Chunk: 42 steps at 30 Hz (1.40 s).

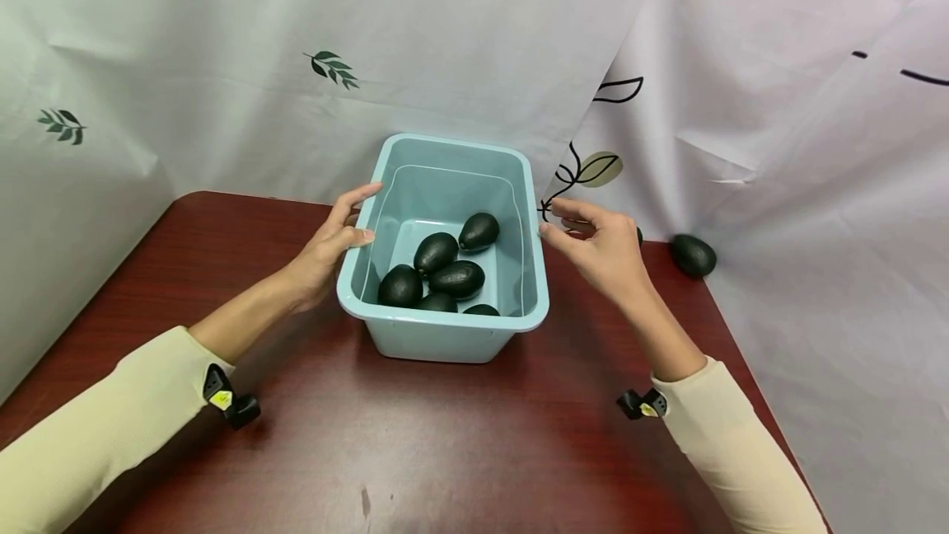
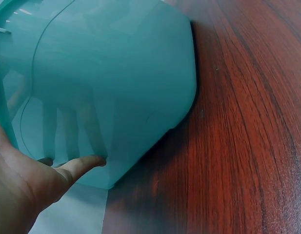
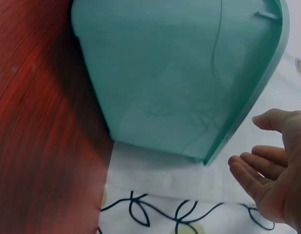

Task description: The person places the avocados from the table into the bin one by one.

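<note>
A light blue plastic tub (image 1: 437, 336) stands on the table with several dark avocados (image 1: 457, 279) inside, some partly hidden by its near wall. At the tub's left side is my left hand (image 1: 326, 254), thumb and index fingertips at the rim. The left wrist view has its fingers (image 2: 84, 165) extended against or very near the outer wall. My right hand (image 1: 600, 250) hovers beside the right rim, fingers loosely bent, nothing in it. A small gap separates it from the rim in the right wrist view.
One avocado (image 1: 693, 255) lies at the table's far right edge, by the curtain. A dark bit of something (image 1: 639, 236) peeks out behind my right hand. White patterned cloth (image 1: 460, 39) hangs behind the reddish-brown wooden table (image 1: 445, 435).
</note>
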Available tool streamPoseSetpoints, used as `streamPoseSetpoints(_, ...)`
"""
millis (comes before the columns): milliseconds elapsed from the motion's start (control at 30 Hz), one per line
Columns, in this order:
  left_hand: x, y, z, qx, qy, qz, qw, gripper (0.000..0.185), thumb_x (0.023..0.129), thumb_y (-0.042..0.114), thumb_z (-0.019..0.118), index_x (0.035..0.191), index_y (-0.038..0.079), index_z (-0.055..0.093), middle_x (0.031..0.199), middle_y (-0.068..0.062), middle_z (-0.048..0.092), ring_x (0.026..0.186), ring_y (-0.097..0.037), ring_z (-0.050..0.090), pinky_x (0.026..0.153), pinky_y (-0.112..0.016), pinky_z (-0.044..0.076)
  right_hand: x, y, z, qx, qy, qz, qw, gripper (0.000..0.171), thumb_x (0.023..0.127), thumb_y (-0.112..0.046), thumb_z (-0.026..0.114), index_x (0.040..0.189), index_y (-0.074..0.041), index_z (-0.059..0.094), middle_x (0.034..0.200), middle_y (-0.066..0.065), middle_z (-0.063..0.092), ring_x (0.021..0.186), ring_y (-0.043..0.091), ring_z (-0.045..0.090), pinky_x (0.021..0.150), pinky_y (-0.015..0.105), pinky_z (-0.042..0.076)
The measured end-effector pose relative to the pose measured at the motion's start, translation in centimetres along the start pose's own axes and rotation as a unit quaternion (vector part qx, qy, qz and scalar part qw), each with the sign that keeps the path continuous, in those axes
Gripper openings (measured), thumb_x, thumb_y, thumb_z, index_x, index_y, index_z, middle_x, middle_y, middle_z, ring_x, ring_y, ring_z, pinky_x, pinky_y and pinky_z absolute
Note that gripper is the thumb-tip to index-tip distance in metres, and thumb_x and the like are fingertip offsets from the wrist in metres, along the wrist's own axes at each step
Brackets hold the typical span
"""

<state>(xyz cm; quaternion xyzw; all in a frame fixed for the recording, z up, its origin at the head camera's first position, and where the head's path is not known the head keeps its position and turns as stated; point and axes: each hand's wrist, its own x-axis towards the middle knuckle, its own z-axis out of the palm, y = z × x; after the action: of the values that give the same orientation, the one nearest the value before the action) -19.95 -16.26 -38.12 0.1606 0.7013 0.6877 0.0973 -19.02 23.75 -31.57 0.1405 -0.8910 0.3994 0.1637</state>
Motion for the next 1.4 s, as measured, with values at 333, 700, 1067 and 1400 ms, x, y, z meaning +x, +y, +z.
streamPoseSetpoints(333, -0.1, -0.1, -0.1, -0.002, -0.001, 0.002, 1.0000, 0.077, 0.104, 0.021, 0.046, 0.177, 0.038, 0.025, 0.168, -0.015, 0.029, 0.147, -0.038, 0.039, 0.107, -0.042, 0.050, 1.3, 3.5, -1.2, -0.033, 0.014, 0.038, 0.999, 0.042, 0.101, -0.023, 0.083, 0.138, -0.004, 0.080, 0.133, 0.018, 0.082, 0.116, 0.038, 0.084, 0.085, 0.006, 0.053)
streamPoseSetpoints(700, -0.1, -0.1, -0.1, 0.004, 0.000, -0.002, 1.0000, 0.077, 0.105, 0.022, 0.046, 0.178, 0.038, 0.025, 0.161, -0.005, 0.034, 0.143, -0.031, 0.043, 0.108, -0.044, 0.052, 2.2, 6.4, -2.5, -0.054, 0.026, 0.084, 0.995, 0.046, 0.102, -0.026, 0.083, 0.141, -0.001, 0.078, 0.136, 0.020, 0.081, 0.125, 0.039, 0.080, 0.086, 0.006, 0.050)
streamPoseSetpoints(1067, -0.1, 0.2, 0.0, 0.007, -0.001, -0.002, 1.0000, 0.078, 0.105, 0.023, 0.046, 0.178, 0.037, 0.024, 0.164, -0.008, 0.033, 0.144, -0.033, 0.043, 0.108, -0.045, 0.052, 2.8, 9.3, -3.3, -0.058, 0.021, 0.131, 0.990, 0.052, 0.102, -0.030, 0.081, 0.143, 0.002, 0.075, 0.137, 0.025, 0.079, 0.128, 0.041, 0.078, 0.087, 0.010, 0.050)
streamPoseSetpoints(1400, 0.0, 0.1, 0.0, 0.005, -0.001, -0.002, 1.0000, 0.078, 0.105, 0.022, 0.046, 0.178, 0.037, 0.024, 0.163, -0.005, 0.034, 0.149, -0.042, 0.038, 0.109, -0.047, 0.051, 2.5, 11.6, -3.8, -0.067, 0.021, 0.160, 0.985, 0.061, 0.104, -0.037, 0.079, 0.150, 0.001, 0.070, 0.145, 0.026, 0.074, 0.136, 0.042, 0.074, 0.114, 0.057, 0.057)
